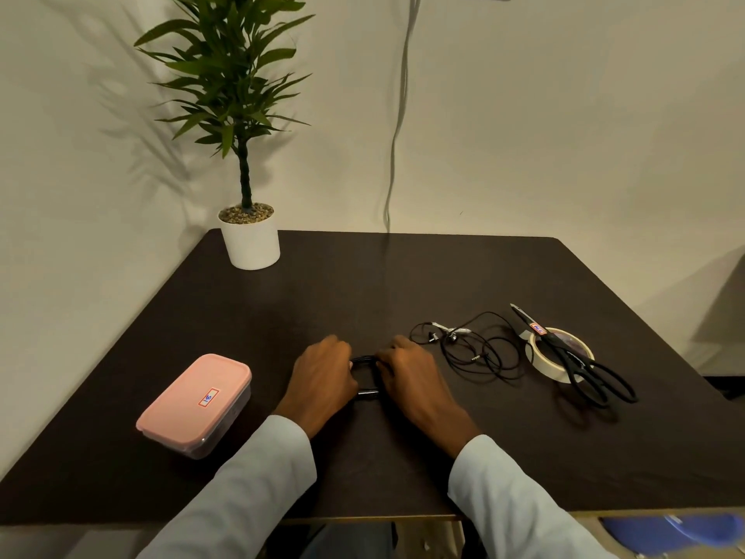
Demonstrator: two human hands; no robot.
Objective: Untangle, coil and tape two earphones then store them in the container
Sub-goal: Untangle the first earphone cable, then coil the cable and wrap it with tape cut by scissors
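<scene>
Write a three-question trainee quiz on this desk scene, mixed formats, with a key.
1. True or false: the scissors lie across the tape roll.
2. Multiple choice: the container with the pink lid is (A) open, (B) shut, (C) upside down.
3. Fill in: both the left hand and the right hand hold a black coiled ____, while a second, loose earphone lies to the right.

Key: 1 true; 2 B; 3 earphone.
</scene>
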